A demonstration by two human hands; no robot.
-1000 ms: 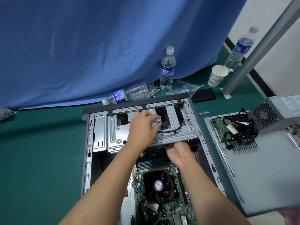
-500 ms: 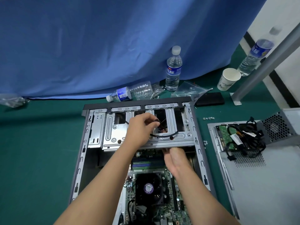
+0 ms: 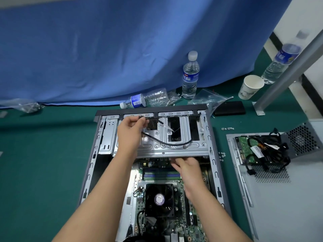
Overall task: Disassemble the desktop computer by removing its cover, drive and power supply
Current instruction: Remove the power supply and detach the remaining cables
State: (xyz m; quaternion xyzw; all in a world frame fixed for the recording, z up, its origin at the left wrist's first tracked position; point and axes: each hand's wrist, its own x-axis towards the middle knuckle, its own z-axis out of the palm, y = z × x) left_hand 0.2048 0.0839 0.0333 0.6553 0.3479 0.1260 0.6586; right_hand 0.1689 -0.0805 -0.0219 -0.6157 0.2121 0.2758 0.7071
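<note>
Left hand (image 3: pixel 130 127) pinches thin black cable (image 3: pixel 167 143) clear of silver steel drive cage (image 3: pixel 174 147) inside open grey computer case (image 3: pixel 90 165), while right hand (image 3: pixel 187 167), fingers curled under cage's near edge, apparently steadies it.

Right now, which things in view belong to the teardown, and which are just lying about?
Job: computer case, drive cage, black cable pinched by left hand, right hand, removed cover, power supply, screws.
Clutter: water bottles, paper cup, plastic bags.
</note>
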